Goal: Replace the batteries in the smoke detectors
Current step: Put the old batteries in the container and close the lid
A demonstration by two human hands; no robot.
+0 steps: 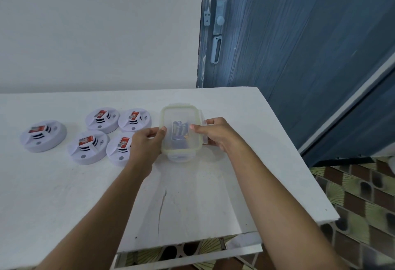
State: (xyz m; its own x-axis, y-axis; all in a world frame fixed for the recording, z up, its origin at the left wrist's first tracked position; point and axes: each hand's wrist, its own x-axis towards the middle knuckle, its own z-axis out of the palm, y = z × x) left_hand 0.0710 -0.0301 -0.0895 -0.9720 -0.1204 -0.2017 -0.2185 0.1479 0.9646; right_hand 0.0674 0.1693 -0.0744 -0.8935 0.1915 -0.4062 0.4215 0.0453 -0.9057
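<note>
Risk: if the lid (pixel 179 118) is yanked with a clip latched (can't tell whether all are released), the box (pixel 180 155) jerks and the batteries (pixel 180 134) spill across the table (pixel 192 195). The left forearm could also knock the nearest of the smoke detectors (pixel 119 149).

Left hand (pixel 147 141) grips the box's left side and right hand (pixel 215 134) grips the right side, thumbs on the lid.

The box is mid-table, just right of the smoke detectors, lid facing up. Its long axis runs away from the person, and the batteries lie roughly along it.

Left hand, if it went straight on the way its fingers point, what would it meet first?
The clear lidded container. The left hand points rightward at it, and its thumb lies on the lid's left rim, so they appear to be in contact, with nothing between them.
</note>
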